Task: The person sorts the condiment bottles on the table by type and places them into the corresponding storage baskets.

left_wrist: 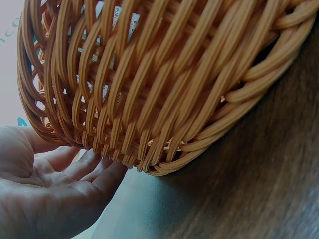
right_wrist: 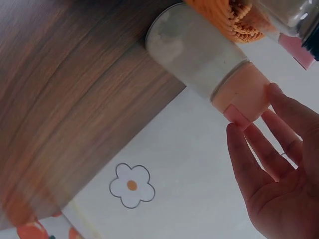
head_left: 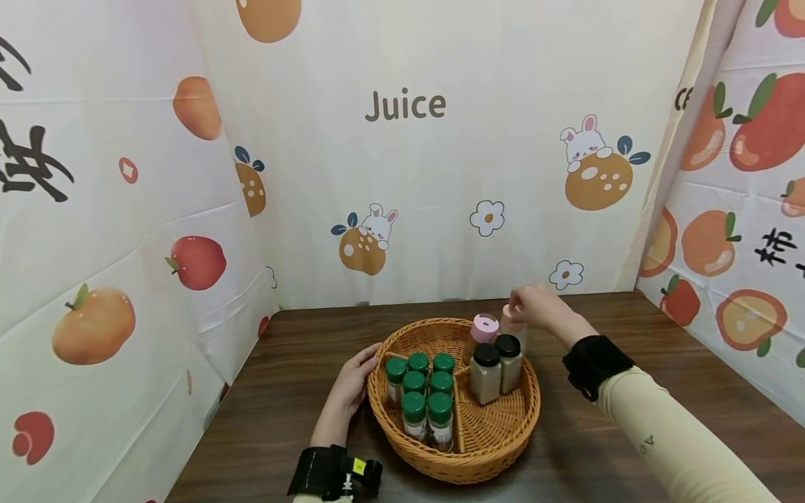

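Note:
A round wicker basket sits on the dark wooden table. Its left compartment holds several green-lidded jars. Its right side holds two black-lidded jars and a pink-lidded jar. A peach-lidded jar stands on the table just behind the basket's far rim. My right hand is at its lid, with nearly straight fingertips touching the cap. My left hand lies open against the basket's left outer wall.
Fruit-printed cloth screens close off the table at the back and on both sides. Bare tabletop lies to the left and right of the basket. The front right compartment of the basket holds nothing.

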Tool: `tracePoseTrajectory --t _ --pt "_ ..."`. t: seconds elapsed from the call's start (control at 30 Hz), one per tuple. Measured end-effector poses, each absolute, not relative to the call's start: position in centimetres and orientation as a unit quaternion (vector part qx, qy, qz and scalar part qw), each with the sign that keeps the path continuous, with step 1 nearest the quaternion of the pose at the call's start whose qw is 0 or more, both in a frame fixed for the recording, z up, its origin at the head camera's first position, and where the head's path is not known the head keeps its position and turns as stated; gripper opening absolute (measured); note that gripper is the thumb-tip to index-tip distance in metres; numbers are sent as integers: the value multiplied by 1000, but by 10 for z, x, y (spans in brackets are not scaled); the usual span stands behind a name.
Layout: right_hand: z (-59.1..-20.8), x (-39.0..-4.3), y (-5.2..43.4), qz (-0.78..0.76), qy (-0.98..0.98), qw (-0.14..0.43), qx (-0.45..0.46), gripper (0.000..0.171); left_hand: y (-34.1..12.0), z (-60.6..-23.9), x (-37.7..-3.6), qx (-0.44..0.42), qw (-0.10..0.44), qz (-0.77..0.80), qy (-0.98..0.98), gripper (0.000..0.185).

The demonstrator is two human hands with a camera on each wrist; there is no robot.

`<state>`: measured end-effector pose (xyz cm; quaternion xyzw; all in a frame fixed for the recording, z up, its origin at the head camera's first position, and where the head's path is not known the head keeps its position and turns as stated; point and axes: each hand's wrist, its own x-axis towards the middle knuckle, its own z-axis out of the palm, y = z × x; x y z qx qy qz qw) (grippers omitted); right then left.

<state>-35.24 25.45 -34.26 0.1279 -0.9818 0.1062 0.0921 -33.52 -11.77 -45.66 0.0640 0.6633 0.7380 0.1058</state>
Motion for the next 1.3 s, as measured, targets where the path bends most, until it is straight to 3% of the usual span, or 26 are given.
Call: tracePoseTrajectory --t 0.67,1.3 --pt "-326 -353 261 148 -979 63 125 27 -117 -458 -337 67 96 742 660 43" --pt "-290 -346 233 150 -966 150 147 29 -118 -461 -338 64 92 742 661 42"
